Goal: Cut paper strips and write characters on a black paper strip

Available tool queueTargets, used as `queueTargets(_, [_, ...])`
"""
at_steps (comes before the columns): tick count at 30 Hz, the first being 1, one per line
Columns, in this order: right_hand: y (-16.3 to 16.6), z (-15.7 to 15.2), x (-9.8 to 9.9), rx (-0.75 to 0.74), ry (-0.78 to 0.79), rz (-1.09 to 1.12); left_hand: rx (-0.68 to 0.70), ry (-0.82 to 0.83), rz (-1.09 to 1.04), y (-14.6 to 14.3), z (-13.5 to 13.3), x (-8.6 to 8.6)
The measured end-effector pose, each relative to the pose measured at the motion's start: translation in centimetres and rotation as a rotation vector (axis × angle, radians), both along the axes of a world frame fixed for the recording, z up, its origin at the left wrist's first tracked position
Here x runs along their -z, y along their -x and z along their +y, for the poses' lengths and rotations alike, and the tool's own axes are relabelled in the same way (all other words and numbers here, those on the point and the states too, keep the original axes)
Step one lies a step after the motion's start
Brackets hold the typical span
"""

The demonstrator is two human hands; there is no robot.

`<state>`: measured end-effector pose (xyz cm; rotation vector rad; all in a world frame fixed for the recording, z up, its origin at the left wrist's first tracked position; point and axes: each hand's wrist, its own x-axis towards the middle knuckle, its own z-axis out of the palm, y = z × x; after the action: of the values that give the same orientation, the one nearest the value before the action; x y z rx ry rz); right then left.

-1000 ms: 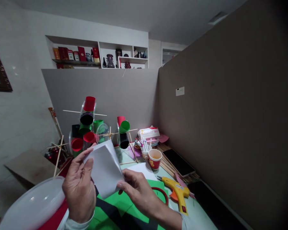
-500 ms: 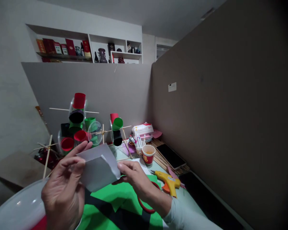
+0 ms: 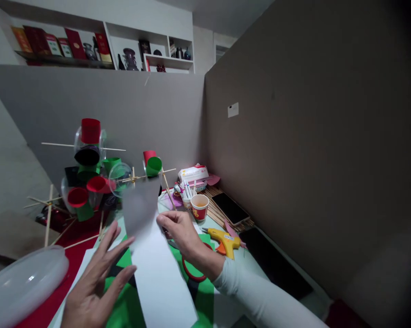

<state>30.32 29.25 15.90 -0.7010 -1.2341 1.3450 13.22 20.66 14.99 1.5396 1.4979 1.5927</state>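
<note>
A long strip of white paper (image 3: pixel 162 278) hangs unfolded in front of me, its upper part bent and in shadow. My right hand (image 3: pixel 181 230) pinches its right edge between thumb and fingers. To the left of the strip, my left hand (image 3: pixel 99 282) has its fingers spread and holds nothing; the fingertips come close to the paper's left edge. Beneath the strip lie green paper sheets (image 3: pixel 123 305) with black pieces among them. Red-handled scissors (image 3: pixel 194 276) rest on the green paper, partly hidden behind my right wrist.
A yellow glue gun (image 3: pixel 226 241), a paper cup of drink (image 3: pixel 200 207), a cup of pens (image 3: pixel 187 193) and a phone (image 3: pixel 230 208) on wooden sticks stand right. Wheels with coloured paper tubes (image 3: pixel 91 131) stand left, near a white balloon-like object (image 3: pixel 24 287). Partition walls (image 3: pixel 294 150) enclose the table.
The folded paper has opened into a long strip. My left hand has let go and spread its fingers, while my right hand keeps its pinch. The view has shifted right and down.
</note>
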Motion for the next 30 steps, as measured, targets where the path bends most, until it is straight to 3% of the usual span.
queueTargets(3, [0.5, -0.6, 0.3, -0.028, -0.015, -0.032, 0.131, 0.214, -0.171, -0.2, 0.2, 1.4])
queueTargets(5, [0.8, -1.1, 0.5, -0.059, -0.019, -0.052, 0.169, 0.241, -0.191, -0.5, 0.0, 1.9])
queueTargets(9, [1.0, -1.9, 0.5, -0.151, -0.018, -0.092, 0.032, 0.12, -0.047, -1.1, -1.0, 1.7])
queueTargets(14, [0.3, -2.6, 0.5, -0.225, -0.038, -0.216, -0.132, 0.11, -0.075, 0.1, -1.3, 1.0])
queueTargets(18, [0.0, -2.9, 2.3, -0.292, -0.034, -0.337, -0.211, 0.024, -0.106, 1.5, -0.7, 0.6])
queueTargets(22, [0.2, -3.4, 4.3, -0.325, 0.002, -0.325, -0.217, 0.046, -0.121, 1.5, -0.6, 0.2])
queueTargets(30, [0.3, -3.5, 5.0, -0.33, 0.011, -0.27, -0.165, -0.044, -0.621, 3.4, 1.6, 0.9])
